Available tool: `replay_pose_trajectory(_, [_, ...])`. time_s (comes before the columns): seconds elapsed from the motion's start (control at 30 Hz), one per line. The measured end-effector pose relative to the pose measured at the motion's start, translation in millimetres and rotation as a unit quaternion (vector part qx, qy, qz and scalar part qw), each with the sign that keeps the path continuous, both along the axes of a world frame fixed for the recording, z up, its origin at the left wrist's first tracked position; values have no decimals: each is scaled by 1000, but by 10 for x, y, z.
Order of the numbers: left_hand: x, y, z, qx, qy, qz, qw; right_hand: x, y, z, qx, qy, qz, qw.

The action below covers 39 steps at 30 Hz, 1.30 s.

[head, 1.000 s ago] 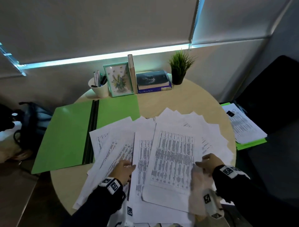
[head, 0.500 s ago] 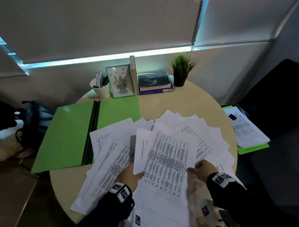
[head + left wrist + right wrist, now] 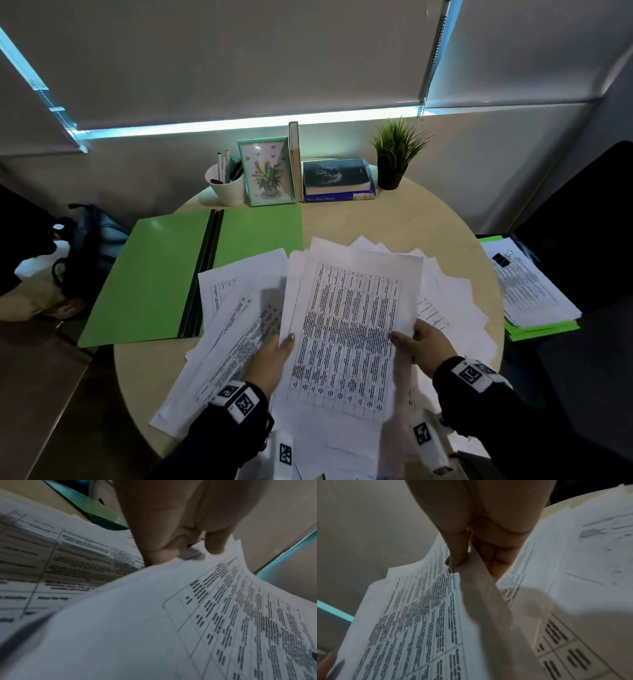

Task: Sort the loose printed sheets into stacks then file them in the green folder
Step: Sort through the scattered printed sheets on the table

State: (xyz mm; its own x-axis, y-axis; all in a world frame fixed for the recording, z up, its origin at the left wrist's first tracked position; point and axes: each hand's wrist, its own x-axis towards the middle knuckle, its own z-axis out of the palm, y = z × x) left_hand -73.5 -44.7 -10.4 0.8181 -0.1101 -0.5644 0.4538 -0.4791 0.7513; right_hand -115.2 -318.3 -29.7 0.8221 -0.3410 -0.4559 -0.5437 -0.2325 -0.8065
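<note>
A small bundle of printed table sheets (image 3: 349, 329) is lifted off the round table, tilted up toward me. My left hand (image 3: 274, 359) pinches its left edge, thumb on top. My right hand (image 3: 419, 342) pinches the right edge, thumb on the print (image 3: 456, 557) and fingers beneath. In the left wrist view my left hand (image 3: 180, 545) closes on the same bundle (image 3: 188, 615). More loose sheets (image 3: 239, 318) lie fanned out below and to both sides. The green folder (image 3: 154, 274) lies open at the left, part of it under the sheets.
At the back of the round table (image 3: 394, 222) stand a white pen cup (image 3: 226, 185), a framed flower picture (image 3: 267, 171), books (image 3: 337, 181) and a potted plant (image 3: 394, 161). Off the right edge lies a clipped paper stack (image 3: 527, 287) on a green folder. A dark bag (image 3: 89, 246) sits at the left.
Both hands have raised the table sheets off the pile and squared them upright; the left hand shifted from the flat papers to the bundle's left edge.
</note>
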Motion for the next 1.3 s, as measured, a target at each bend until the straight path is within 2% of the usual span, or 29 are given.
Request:
replay_pose_trajectory(0.07, [17, -39, 25, 20, -23, 28, 999, 29, -15, 24, 13, -14, 9, 1000])
replay_pose_trajectory(0.17, [13, -87, 59, -4, -54, 53, 997, 49, -57, 49, 39, -30, 4, 999])
replay_pose_trajectory(0.53, [-42, -218, 103, 61, -89, 11, 994, 62, -116, 74, 159, -16, -6, 987])
replay_pose_trajectory(0.7, [-45, -282, 57, 35, -64, 21, 997, 58, -120, -14, 149, 3, 9, 989])
replay_pose_trajectory(0.83, [-85, -373, 61, 11, -73, 48, 996, 77, -138, -59, 112, 8, 14, 994])
replay_pose_trajectory(0.97, [-100, -443, 80, 45, -70, 67, 994, 125, -99, 4, 144, 0, -2, 990])
replay_pose_trajectory(1.07, [-107, -434, 99, 25, -68, 82, 994, 130, -83, -5, 179, 25, 18, 983])
replay_pose_trajectory(1.17, [-108, -390, 80, 13, -62, 73, 995, 110, -70, -49, 136, 49, 30, 989])
replay_pose_trajectory(1.23, [-78, -317, 52, 4, -35, 53, 998, 113, -66, -92, 66, 55, 24, 996])
replay_pose_trajectory(1.3, [-9, -204, 26, -18, 0, 58, 998, 124, -84, -88, -42, 69, 27, 996])
